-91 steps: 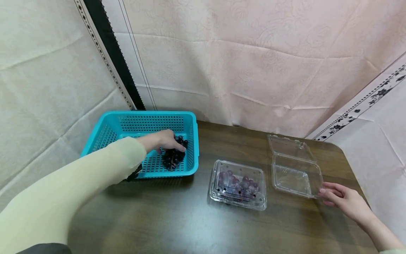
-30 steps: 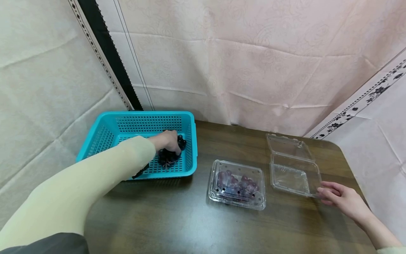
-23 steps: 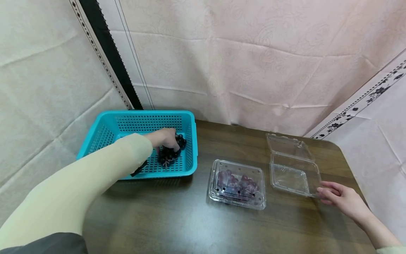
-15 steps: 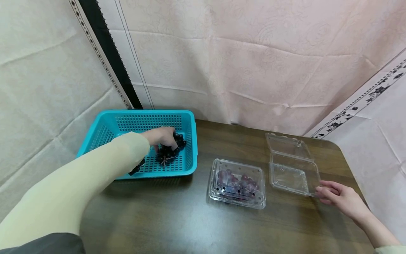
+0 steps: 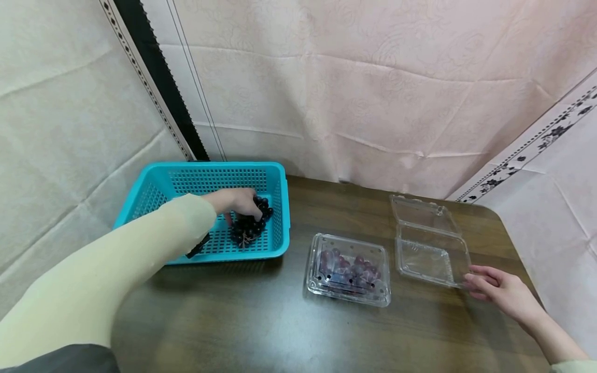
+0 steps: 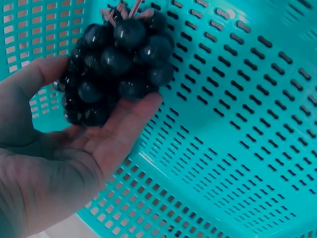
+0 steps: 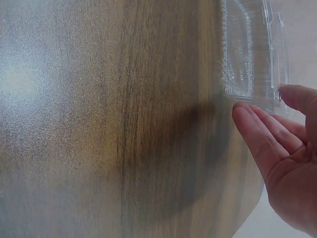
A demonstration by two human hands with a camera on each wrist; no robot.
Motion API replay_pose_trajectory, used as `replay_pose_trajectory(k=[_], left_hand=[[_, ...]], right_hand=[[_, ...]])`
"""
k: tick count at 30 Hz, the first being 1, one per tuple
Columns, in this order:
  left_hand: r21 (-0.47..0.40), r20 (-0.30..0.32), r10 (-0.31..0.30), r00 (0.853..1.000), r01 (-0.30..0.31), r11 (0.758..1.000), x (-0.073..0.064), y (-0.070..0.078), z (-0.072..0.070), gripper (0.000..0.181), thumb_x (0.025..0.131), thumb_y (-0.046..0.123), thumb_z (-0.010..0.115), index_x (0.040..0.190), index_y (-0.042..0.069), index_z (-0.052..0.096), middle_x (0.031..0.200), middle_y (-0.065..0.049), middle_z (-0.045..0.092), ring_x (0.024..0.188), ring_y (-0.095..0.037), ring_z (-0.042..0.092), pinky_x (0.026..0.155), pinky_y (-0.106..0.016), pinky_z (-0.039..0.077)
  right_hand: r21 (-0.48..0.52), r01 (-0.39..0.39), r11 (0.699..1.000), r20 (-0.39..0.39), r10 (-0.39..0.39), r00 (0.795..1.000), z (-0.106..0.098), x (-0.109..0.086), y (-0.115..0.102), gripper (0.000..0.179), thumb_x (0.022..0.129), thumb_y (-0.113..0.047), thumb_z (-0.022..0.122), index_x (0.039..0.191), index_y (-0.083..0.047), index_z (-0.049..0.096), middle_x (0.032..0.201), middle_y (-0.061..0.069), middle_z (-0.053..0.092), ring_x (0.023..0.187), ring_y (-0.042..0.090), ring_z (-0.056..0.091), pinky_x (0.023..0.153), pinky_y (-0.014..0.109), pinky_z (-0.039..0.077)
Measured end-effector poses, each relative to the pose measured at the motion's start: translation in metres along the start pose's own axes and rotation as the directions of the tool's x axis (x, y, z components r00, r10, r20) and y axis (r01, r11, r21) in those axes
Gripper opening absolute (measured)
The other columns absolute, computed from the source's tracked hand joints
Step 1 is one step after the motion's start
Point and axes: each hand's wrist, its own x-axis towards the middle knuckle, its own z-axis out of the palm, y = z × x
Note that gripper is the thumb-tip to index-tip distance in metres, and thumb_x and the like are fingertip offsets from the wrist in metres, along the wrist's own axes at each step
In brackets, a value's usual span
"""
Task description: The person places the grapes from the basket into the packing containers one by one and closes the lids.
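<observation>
Inside the turquoise basket (image 5: 224, 166), my left hand (image 5: 243, 202) grips a bunch of black grapes (image 5: 246, 233). The left wrist view shows the thumb (image 6: 47, 71) on one side of the grapes (image 6: 116, 59) and the fingers (image 6: 124, 121) curved beneath them, with pale stems at the top. At the far right, my right hand (image 5: 506, 295) pinches the near right corner of a clear plastic clamshell box (image 5: 422, 259), its lid folded back. In the right wrist view, the thumb and fingers (image 7: 260, 141) of that hand meet at the box corner (image 7: 240, 54).
A second clamshell box (image 5: 350, 269), lid closed, stands mid-table with reddish-purple grapes inside. The brown wood-grain table (image 5: 261, 321) ends in a rounded corner at the right. Pale patterned cloth (image 5: 354, 93) hangs behind and on both sides.
Over the last second my left hand has shifted slightly left in the basket, baring more of the grapes. The right hand keeps its hold on the box corner.
</observation>
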Motion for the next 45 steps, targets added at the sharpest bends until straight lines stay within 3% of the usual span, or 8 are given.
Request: replay_pose_trajectory(k=[8,15,22,29,34,37,40,45], left_hand=[[0.118,-0.064,-0.023,0.998,0.031,0.993,0.002,0.014,0.014,0.108,0.097,0.043,0.077,0.169,-0.001,0.010,0.166,-0.033,0.028,0.136,-0.047,0.054,0.080,-0.050,0.066],[0.280,-0.123,0.001,0.992,0.034,0.959,0.003,0.020,0.022,0.108,0.097,0.043,0.078,0.166,-0.008,0.013,0.164,-0.034,0.035,0.149,-0.045,0.042,0.119,-0.052,0.045],[0.264,-0.121,-0.017,0.993,0.048,0.963,0.005,0.019,0.020,0.103,0.097,0.035,0.078,0.167,-0.005,0.013,0.161,-0.034,0.038,0.144,-0.044,0.048,0.115,-0.052,0.048],[0.131,-0.071,-0.061,0.996,0.070,0.989,0.009,0.015,0.008,0.104,0.096,0.027,0.081,0.172,0.009,0.011,0.168,-0.029,0.030,0.133,-0.045,0.057,0.080,-0.050,0.066],[0.108,-0.063,-0.048,0.997,0.055,0.993,0.008,0.010,0.005,0.104,0.096,0.027,0.082,0.172,0.012,0.014,0.166,-0.029,0.033,0.124,-0.042,0.063,0.076,-0.050,0.066],[0.138,-0.070,-0.026,0.997,0.035,0.990,0.006,0.011,0.008,0.107,0.096,0.031,0.082,0.172,0.010,0.010,0.167,-0.030,0.032,0.128,-0.043,0.060,0.076,-0.051,0.066],[0.199,-0.081,-0.002,0.997,0.018,0.980,0.006,0.013,0.013,0.111,0.095,0.036,0.083,0.171,0.006,0.009,0.167,-0.031,0.031,0.140,-0.044,0.052,0.087,-0.053,0.064],[0.294,-0.109,0.026,0.994,0.007,0.956,0.006,0.016,0.021,0.114,0.091,0.043,0.085,0.169,-0.001,0.013,0.165,-0.032,0.036,0.148,-0.045,0.044,0.116,-0.054,0.048]], right_hand=[[0.000,-0.010,1.000,0.003,0.010,1.000,-0.001,0.000,0.003,0.059,0.112,-0.014,0.059,0.145,0.029,0.037,0.109,-0.001,0.082,0.092,0.004,0.077,0.077,0.031,0.066],[0.007,0.001,1.000,0.004,-0.001,1.000,0.000,0.001,0.003,0.058,0.112,-0.014,0.058,0.145,0.029,0.037,0.109,-0.003,0.081,0.093,0.003,0.077,0.077,0.031,0.065],[0.007,0.013,1.000,0.003,-0.013,1.000,0.000,0.001,0.002,0.057,0.112,-0.013,0.058,0.145,0.029,0.037,0.109,-0.002,0.082,0.093,0.003,0.077,0.077,0.031,0.065],[0.003,-0.006,1.000,0.007,0.006,1.000,0.000,0.000,0.001,0.059,0.112,-0.015,0.058,0.145,0.028,0.037,0.110,0.001,0.082,0.093,0.005,0.077,0.077,0.031,0.065],[0.010,-0.001,1.000,0.010,0.001,1.000,-0.001,0.000,0.001,0.058,0.113,-0.014,0.056,0.145,0.029,0.036,0.110,-0.003,0.081,0.093,0.004,0.077,0.077,0.030,0.065],[0.021,0.009,1.000,0.012,-0.009,1.000,-0.001,-0.001,0.002,0.056,0.113,-0.012,0.056,0.144,0.030,0.036,0.109,-0.005,0.081,0.093,0.003,0.076,0.077,0.030,0.065],[0.030,0.019,0.999,0.012,-0.019,1.000,0.000,0.000,0.004,0.054,0.112,-0.009,0.055,0.142,0.031,0.036,0.109,-0.008,0.081,0.093,0.002,0.076,0.077,0.031,0.065],[0.049,0.017,0.999,0.015,-0.018,1.000,0.001,0.000,0.005,0.053,0.113,-0.007,0.053,0.142,0.032,0.034,0.109,-0.010,0.080,0.094,0.001,0.075,0.077,0.031,0.066]])
